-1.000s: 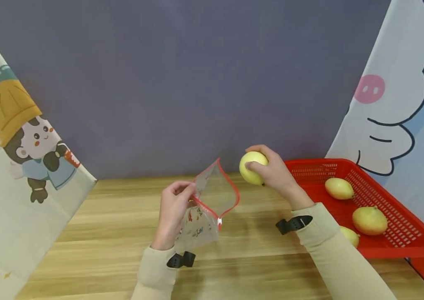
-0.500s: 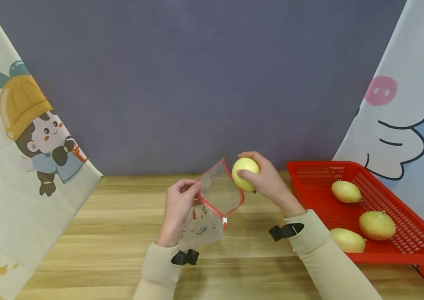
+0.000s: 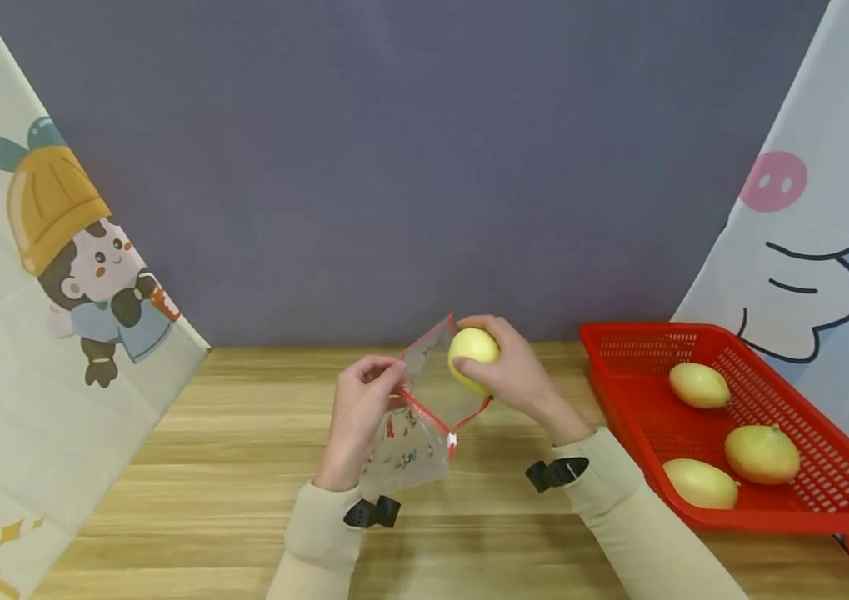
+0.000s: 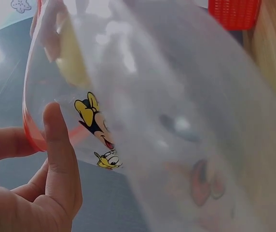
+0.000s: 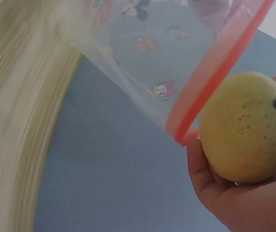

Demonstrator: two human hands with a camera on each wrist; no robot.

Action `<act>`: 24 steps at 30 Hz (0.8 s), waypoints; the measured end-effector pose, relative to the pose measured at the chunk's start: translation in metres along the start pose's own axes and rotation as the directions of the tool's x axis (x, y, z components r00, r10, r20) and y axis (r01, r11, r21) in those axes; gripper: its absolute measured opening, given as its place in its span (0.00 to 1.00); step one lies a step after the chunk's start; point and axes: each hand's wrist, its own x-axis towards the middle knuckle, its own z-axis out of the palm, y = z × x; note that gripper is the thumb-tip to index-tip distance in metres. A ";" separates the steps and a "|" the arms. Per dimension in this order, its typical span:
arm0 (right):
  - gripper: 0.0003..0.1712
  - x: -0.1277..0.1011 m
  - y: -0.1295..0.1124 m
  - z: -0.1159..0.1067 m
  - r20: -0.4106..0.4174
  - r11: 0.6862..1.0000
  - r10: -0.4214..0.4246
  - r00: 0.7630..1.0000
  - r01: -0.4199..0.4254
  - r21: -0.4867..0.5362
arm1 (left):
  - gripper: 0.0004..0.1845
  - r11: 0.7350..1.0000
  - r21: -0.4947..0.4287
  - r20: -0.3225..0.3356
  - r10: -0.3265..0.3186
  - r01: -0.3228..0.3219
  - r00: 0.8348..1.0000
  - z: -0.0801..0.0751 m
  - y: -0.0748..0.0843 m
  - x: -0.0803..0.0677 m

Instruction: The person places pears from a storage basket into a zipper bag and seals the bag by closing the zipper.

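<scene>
Tabletop [image 3: 244,442], fruit [image 3: 476,343] seemingly at bag rim [image 3: 427,414]

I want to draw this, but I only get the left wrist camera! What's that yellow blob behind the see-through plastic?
Observer: It's a roundish, speckled yellow fruit; the right wrist camera shows the dark specks on its skin.
Operator: Cool! There's a bit of red basket in my top corner. What's in it?
Observer: In the head view, three more fruits lie inside.
Operator: And does the plastic bag have one of those slidey things?
Observer: Looks like it: the head view shows a small white slider at the near corner of the bag's open mouth.
</scene>
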 end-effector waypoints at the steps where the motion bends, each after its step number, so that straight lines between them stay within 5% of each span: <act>1: 0.32 0.000 0.000 0.002 0.001 1.000 -0.008 1.000 0.008 -0.016 | 0.12 1.000 -0.001 0.000 -0.001 0.001 1.000 0.000 0.000 0.000; 24: 0.36 -0.001 -0.002 0.022 0.138 0.991 -0.035 0.990 0.052 -0.120 | 0.12 1.000 0.016 0.003 -0.004 0.004 1.000 0.002 -0.001 0.000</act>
